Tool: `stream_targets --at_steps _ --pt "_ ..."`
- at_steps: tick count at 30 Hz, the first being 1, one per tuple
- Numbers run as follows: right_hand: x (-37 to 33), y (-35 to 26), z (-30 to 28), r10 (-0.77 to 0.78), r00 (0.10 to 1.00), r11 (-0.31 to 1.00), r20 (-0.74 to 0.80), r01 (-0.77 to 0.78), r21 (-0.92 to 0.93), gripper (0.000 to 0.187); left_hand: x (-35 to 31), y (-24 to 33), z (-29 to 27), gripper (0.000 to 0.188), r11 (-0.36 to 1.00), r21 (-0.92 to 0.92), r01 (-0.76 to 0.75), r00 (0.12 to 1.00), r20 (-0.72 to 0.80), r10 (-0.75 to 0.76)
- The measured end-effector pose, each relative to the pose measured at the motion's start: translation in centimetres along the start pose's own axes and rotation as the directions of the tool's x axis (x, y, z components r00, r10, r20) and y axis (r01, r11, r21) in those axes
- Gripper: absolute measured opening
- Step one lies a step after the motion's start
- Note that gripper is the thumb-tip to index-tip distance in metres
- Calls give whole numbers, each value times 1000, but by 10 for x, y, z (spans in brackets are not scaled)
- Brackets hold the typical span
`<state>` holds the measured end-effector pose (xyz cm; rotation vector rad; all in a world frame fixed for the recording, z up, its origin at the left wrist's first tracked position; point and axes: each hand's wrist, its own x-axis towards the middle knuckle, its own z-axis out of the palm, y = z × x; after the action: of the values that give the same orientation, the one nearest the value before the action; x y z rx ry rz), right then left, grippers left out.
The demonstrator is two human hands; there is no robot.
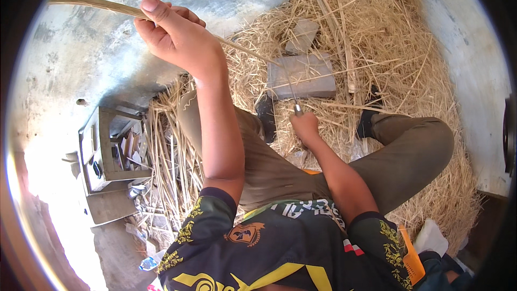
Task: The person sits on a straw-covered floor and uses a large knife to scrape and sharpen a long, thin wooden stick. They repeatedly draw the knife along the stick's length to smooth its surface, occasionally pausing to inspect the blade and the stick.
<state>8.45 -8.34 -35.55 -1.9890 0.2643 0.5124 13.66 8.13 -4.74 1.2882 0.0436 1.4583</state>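
My left hand [175,35] is raised at the upper left, fingers closed round a long, thin strip that looks like bamboo [97,3]. One end of it runs out to the left; the other slopes down toward a grey block [318,90] between my feet. Low in front of me, my right hand [305,127] grips a knife by its handle, with the metal collar [298,109] showing above the fist. The narrow blade points up past the block's front edge, near the strip's lower end. Whether blade and strip touch I cannot tell.
Pale shavings [398,43] are heaped over the floor around my legs. Longer split strips [344,48] lie beyond the block, and more [169,156] lean at the left. A wooden box frame [126,174] with odds and ends stands by the left wall.
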Motion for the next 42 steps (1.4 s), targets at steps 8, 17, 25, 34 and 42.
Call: stream_targets --at_steps 8,17,25,34,42 --pt "-7 -12 -6 -113 990 990 82 119 -73 30 7 -5 -7 64 994 -71 84 993 -73 -90" --pt "15 1 -6 -49 999 999 -19 49 -10 27 9 1 -10 70 939 -238 249 965 144 -219" --pt "-7 -42 -17 -171 985 978 -20 172 122 33 31 -13 -32 79 891 -293 347 934 195 -299" --pt "-5 -55 -34 -241 969 970 -52 240 -28 33 30 -11 -33 79 907 -278 316 941 213 -263" --pt "12 13 -1 -78 996 992 -47 73 -100 31 30 -10 -28 78 907 -257 334 943 77 -325"
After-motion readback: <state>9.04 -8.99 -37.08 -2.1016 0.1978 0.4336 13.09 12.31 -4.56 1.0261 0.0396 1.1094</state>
